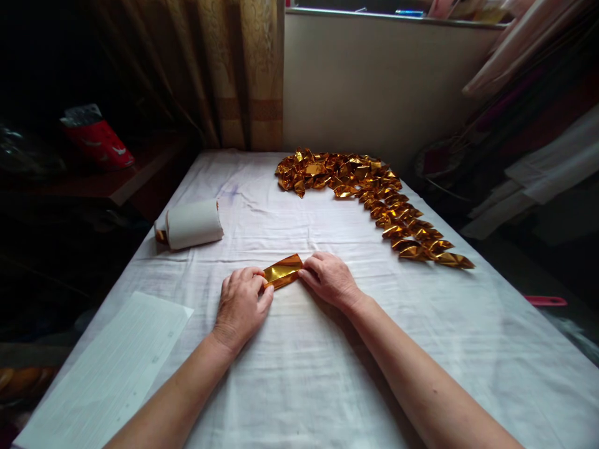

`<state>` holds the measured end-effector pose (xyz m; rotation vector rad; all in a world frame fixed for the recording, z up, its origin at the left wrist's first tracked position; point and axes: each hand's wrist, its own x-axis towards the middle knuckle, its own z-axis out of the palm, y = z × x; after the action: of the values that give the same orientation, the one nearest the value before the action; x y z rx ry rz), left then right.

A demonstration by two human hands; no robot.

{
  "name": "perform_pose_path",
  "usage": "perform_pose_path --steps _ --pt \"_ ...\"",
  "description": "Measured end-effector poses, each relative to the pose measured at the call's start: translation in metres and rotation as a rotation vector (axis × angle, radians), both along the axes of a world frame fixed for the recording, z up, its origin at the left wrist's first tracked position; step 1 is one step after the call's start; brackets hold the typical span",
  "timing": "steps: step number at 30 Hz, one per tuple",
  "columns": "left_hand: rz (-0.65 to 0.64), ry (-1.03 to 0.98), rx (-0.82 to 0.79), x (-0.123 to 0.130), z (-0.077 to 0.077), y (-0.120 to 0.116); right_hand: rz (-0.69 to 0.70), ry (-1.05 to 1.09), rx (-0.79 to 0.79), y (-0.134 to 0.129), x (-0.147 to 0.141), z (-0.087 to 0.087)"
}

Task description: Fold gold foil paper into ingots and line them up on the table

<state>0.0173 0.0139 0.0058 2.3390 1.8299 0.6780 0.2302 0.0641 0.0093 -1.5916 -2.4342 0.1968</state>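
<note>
A folded strip of shiny gold foil paper (283,270) lies on the white cloth in the middle of the table, slanting up to the right. My left hand (243,298) grips its left end, thumb at the near edge and fingers over the top. At the right end, my right hand (328,277) pinches the strip between thumb and curled fingers. Farther back on the right sits a pile of folded gold foil pieces (346,174), with rows of them trailing toward the right edge.
Left of my hands lies a white roll (195,224) with gold foil showing at its end. A lined paper sheet (107,368) rests at the near left. A red container (99,142) stands on a dark side table. Clothes (552,168) hang at the right; a curtain (238,75) hangs behind.
</note>
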Motion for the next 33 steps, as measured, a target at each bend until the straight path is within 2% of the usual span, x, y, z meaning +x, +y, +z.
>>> perform_pose_path --steps 7,21,25,29,33 --pt "0.006 0.003 -0.006 0.002 0.002 0.0 -0.032 -0.122 -0.058 0.003 -0.006 0.01" --pt "0.026 0.1 -0.018 0.005 0.0 0.002 -0.072 -0.149 -0.04 0.003 -0.012 0.008" --pt "0.038 0.124 -0.021 0.005 -0.001 0.002 -0.08 -0.107 -0.013 0.002 -0.011 0.004" --pt "0.063 0.119 -0.011 0.004 -0.004 0.002 -0.092 0.036 0.022 -0.001 -0.009 -0.005" --pt "0.016 0.065 0.016 0.005 -0.006 0.001 -0.069 0.129 0.073 -0.002 -0.007 -0.015"
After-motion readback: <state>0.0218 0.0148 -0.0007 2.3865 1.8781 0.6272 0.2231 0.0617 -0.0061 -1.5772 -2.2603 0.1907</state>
